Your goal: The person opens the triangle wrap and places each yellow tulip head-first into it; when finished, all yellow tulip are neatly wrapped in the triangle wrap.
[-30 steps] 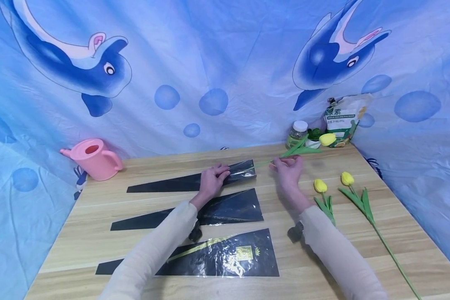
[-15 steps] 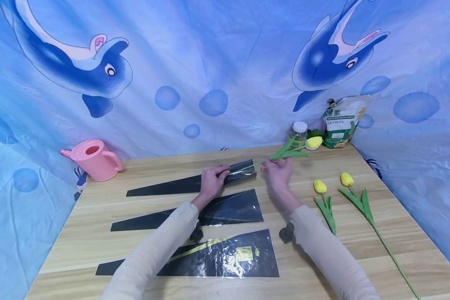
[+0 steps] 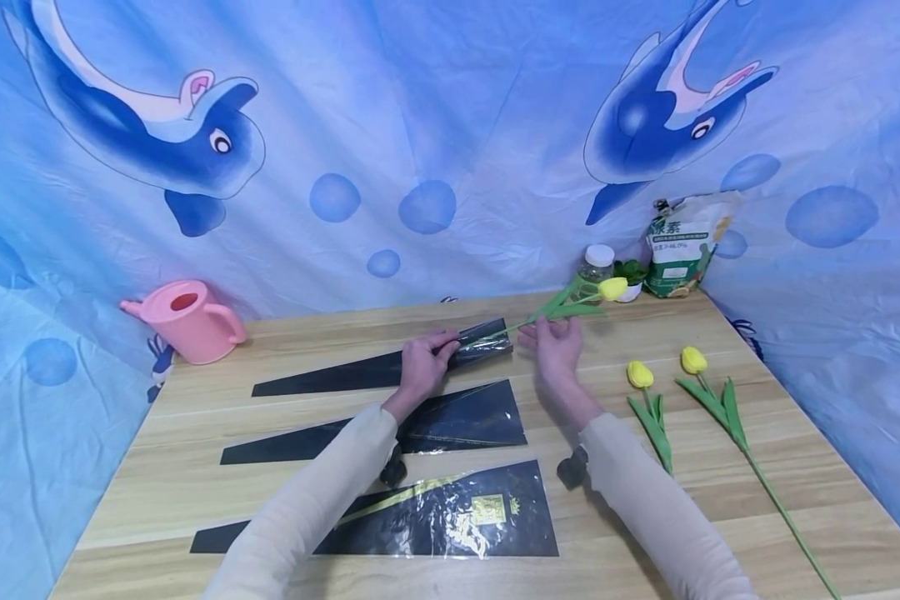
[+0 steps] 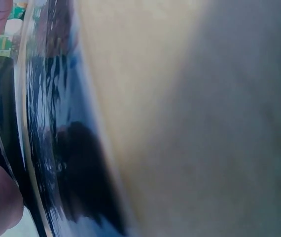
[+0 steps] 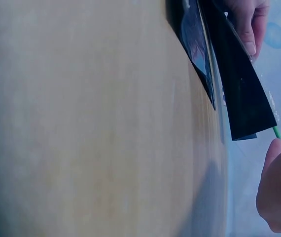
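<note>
My left hand point(image 3: 422, 362) pinches the upper edge of a narrow black flower sleeve point(image 3: 345, 372) with a clear, shiny front, near its wide end. A yellow artificial tulip point(image 3: 612, 289) has its green stem inside that sleeve, while its leaves and bloom stick out to the right. My right hand point(image 3: 558, 354) is at the stem just below the leaves, thumb and fingers around it. In the right wrist view the black sleeve point(image 5: 241, 94) stands raised off the table, its mouth near the right fingers. The stem's lower end is hidden.
Two more black sleeves, the middle one point(image 3: 465, 421) and the front one point(image 3: 517, 517), lie nearer me. Two yellow tulips point(image 3: 640, 374) lie at right. A pink watering can point(image 3: 191, 325), a jar point(image 3: 594, 271), a small potted plant point(image 3: 630, 275) and a bag point(image 3: 678, 250) line the back.
The tulip has slid leftward, its stem going deeper into the sleeve. My right hand has moved left with it, then nearly stopped. My left hand keeps its place on the sleeve.
</note>
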`<act>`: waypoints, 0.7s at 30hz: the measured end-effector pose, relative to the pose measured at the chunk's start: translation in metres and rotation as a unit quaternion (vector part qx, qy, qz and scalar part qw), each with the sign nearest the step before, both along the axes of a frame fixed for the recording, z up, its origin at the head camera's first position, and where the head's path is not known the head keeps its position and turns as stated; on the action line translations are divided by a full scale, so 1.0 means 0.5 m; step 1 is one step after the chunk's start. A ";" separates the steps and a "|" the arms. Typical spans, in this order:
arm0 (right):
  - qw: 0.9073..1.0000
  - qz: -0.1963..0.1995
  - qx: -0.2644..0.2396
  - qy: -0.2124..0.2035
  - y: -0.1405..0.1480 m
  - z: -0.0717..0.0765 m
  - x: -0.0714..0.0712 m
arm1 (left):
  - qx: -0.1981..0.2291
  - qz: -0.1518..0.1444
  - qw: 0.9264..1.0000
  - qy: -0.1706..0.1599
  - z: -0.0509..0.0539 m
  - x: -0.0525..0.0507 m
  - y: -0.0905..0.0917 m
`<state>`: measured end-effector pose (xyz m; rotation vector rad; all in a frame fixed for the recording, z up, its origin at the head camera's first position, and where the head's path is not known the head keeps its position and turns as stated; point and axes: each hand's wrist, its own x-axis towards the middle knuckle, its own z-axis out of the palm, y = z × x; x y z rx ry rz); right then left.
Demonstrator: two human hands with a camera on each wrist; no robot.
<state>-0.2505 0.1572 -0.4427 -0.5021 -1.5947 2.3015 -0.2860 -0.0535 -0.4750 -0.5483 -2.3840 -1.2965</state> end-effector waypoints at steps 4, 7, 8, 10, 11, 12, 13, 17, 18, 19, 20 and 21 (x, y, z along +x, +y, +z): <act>1.000 -0.001 -0.003 0.015 -0.001 -0.002 -0.002 | -0.002 0.003 1.000 -0.003 0.001 0.001 0.000; 1.000 -0.001 -0.009 0.021 -0.001 -0.004 -0.003 | -0.003 0.004 1.000 -0.007 0.003 0.002 0.000; 1.000 -0.002 -0.009 0.023 -0.001 -0.005 -0.003 | -0.002 0.004 1.000 -0.008 0.003 0.002 0.000; 1.000 -0.002 -0.012 0.026 -0.001 -0.008 -0.004 | -0.001 0.005 1.000 -0.010 0.004 0.003 0.000; 1.000 -0.002 -0.013 0.026 -0.001 -0.009 -0.005 | 0.000 0.006 1.000 -0.011 0.005 0.003 0.000; 1.000 -0.002 -0.014 0.026 0.000 -0.010 -0.005 | 0.001 0.006 1.000 -0.012 0.006 0.004 0.000; 1.000 -0.003 -0.013 0.022 0.000 -0.011 -0.006 | 0.002 0.007 1.000 -0.013 0.006 0.004 0.000; 1.000 -0.007 -0.012 0.011 0.003 -0.013 -0.006 | 0.005 0.010 1.000 -0.020 0.005 0.004 -0.001; 1.000 -0.009 -0.009 0.008 0.004 -0.013 -0.006 | 0.005 0.010 1.000 -0.020 0.005 0.003 -0.002; 1.000 -0.011 -0.004 0.008 0.005 -0.013 -0.006 | 0.005 0.010 1.000 -0.020 0.004 0.003 -0.002; 1.000 -0.012 -0.003 0.012 0.005 -0.013 -0.005 | 0.005 0.009 1.000 -0.018 0.004 0.003 -0.001; 1.000 -0.012 -0.003 0.013 0.006 -0.012 -0.005 | 0.006 0.007 1.000 -0.016 0.004 0.003 -0.001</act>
